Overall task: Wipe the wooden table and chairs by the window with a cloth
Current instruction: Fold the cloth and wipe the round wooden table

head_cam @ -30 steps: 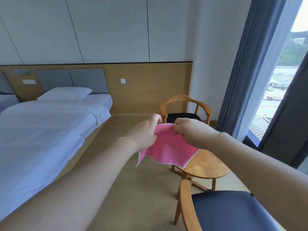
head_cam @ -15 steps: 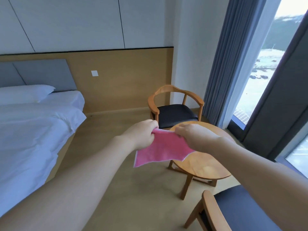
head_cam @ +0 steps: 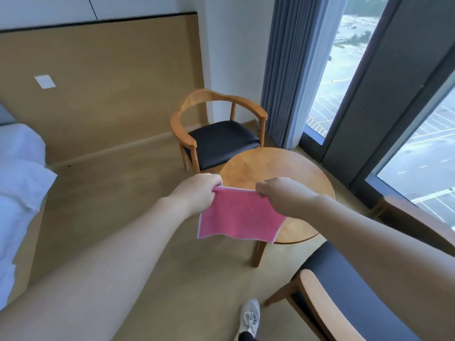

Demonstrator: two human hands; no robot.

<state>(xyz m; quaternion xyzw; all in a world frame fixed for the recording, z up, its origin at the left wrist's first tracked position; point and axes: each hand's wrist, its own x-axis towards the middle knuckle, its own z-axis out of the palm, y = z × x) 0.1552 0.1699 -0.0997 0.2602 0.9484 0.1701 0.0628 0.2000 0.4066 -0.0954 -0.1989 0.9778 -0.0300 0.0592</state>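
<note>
A pink cloth (head_cam: 240, 215) with a white hem hangs spread in the air, over the near left edge of a round wooden table (head_cam: 278, 168). My left hand (head_cam: 199, 190) pinches its top left corner and my right hand (head_cam: 278, 193) pinches its top right corner. Beyond the table stands a wooden armchair (head_cam: 187, 134) with a dark seat. A second chair (head_cam: 320, 301) of the same kind is at the bottom right, partly cut off by the frame.
A bed with white sheets (head_cam: 17, 173) lies at the left edge. Grey curtains (head_cam: 283, 70) and a tall window (head_cam: 344, 57) stand to the right of the table. My shoe (head_cam: 250, 317) is on the wooden floor near the second chair.
The view has tilted down and closed in on the table. My hands have drawn apart, so the cloth now hangs stretched flat between them.
</note>
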